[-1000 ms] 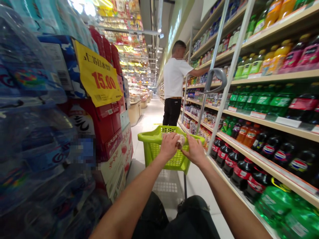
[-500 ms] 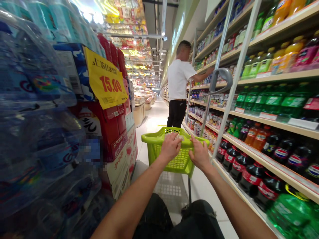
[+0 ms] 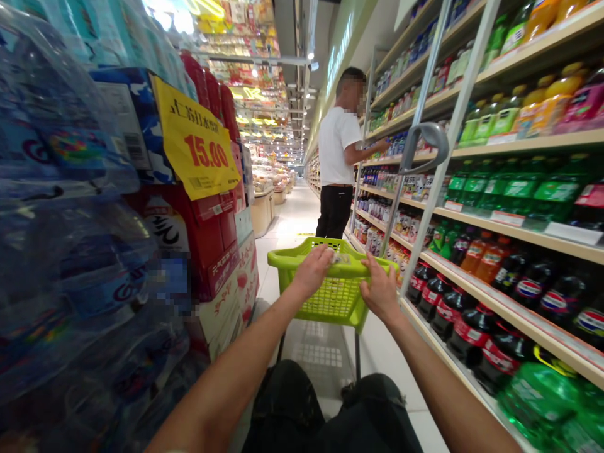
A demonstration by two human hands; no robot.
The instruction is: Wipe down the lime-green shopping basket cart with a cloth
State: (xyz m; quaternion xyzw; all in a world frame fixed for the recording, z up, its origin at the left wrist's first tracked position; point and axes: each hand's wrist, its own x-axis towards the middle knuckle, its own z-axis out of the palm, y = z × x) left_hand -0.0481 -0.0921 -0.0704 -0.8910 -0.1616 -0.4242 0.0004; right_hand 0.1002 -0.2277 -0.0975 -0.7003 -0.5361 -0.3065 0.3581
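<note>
In front of my knees stands a lime-green shopping cart (image 3: 325, 305) with a lattice basket on dark legs. Its green handle bar (image 3: 346, 269) runs across the near side, with a pale label on it. My left hand (image 3: 311, 272) lies over the left part of the bar, fingers closed over it. Near the bar's right end my right hand (image 3: 381, 290) grips, its index finger stretched over the top and the others curled. What lies inside the basket is hidden.
Drink shelves (image 3: 519, 236) line the right side. A rail with a grey loop handle (image 3: 427, 148) rises before them. Wrapped water bottles (image 3: 70, 264) and boxes under a yellow price sign (image 3: 195, 141) stand left. Ahead, a person in a white shirt (image 3: 337, 145) stands beside the shelves.
My left hand has shifted left along the handle bar, uncovering more of its label. The person ahead has drawn the outstretched arm back from the shelf.
</note>
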